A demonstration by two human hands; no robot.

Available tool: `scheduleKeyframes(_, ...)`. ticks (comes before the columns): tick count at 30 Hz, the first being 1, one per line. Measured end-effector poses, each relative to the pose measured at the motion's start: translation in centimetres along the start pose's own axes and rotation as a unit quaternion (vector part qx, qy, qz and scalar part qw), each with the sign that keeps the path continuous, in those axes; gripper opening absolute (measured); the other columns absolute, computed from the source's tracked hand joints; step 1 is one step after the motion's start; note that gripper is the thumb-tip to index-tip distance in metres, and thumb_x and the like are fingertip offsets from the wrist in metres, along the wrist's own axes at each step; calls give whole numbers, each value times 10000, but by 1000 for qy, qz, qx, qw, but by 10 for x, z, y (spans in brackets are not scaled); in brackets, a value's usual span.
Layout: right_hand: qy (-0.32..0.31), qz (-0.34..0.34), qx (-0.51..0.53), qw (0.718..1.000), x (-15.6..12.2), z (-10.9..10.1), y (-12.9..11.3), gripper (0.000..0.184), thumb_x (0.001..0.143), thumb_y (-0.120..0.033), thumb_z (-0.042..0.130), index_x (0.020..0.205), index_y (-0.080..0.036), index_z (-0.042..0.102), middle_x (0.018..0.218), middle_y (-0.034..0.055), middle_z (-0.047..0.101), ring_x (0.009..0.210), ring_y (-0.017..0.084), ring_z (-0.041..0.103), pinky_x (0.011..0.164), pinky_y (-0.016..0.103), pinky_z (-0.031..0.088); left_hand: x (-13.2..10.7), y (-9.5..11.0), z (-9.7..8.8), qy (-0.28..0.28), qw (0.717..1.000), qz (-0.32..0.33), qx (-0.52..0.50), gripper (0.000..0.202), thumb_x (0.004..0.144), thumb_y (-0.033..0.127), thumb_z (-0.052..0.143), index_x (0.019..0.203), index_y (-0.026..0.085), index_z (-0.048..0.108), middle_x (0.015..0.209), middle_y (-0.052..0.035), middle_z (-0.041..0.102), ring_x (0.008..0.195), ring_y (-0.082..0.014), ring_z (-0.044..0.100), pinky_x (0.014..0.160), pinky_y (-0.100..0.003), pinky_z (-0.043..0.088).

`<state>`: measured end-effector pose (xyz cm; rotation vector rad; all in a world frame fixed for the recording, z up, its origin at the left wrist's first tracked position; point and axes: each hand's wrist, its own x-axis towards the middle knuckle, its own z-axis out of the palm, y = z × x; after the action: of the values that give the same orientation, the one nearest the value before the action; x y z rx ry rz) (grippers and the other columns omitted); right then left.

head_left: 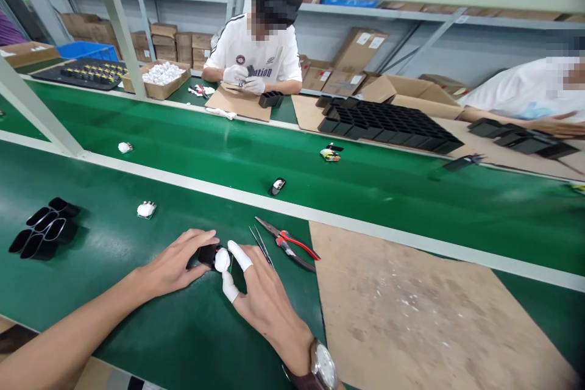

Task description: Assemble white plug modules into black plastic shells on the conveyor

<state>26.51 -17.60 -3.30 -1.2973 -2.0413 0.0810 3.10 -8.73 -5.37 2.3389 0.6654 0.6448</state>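
My left hand (180,262) is closed around a black plastic housing (207,255) that lies low over the green bench. Thumb and forefinger of my right hand (260,283), both in white finger cots, pinch a small circuit board with a white blob (222,260) on it. The board sits at the housing's open right end; how far inside it reaches is hidden. Just beyond my right hand lie metal tweezers (261,246) and red-handled pliers (289,243). A similar board with a white blob (146,210) rests on the bench up and to the left.
Several black housings (44,228) stand at the left. A stained cardboard sheet (411,304) covers the bench at right. Beyond a white rail, a green conveyor belt (205,158) carries scattered parts. Across it, a person in white gloves handles a black part near rows of housings (388,125).
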Motion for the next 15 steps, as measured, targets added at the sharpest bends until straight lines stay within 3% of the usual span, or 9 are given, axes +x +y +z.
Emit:
scheduleKeyframes(10, -17, -11, -28, 999, 1, 1, -4, 624, 994, -81, 531, 1582, -155, 335, 1218, 152, 681, 1069, 302, 645, 856, 476, 626, -1, 0, 3, -14, 1000, 2, 5, 763, 1040, 186, 605, 1666, 361, 207, 1456, -105, 612, 1381, -256, 555, 1146, -480, 537)
scheduleKeyframes(15, -21, -8, 3, 1000, -3, -1, 1, 489, 1033, -125, 542, 1507, -157, 427, 1251, 162, 686, 1081, 297, 658, 866, 484, 636, 0, 0, 3, -8, 1000, -6, -18, 752, 1033, 232, 637, 1654, 353, 231, 1467, -102, 618, 1370, -254, 574, 1145, -478, 533)
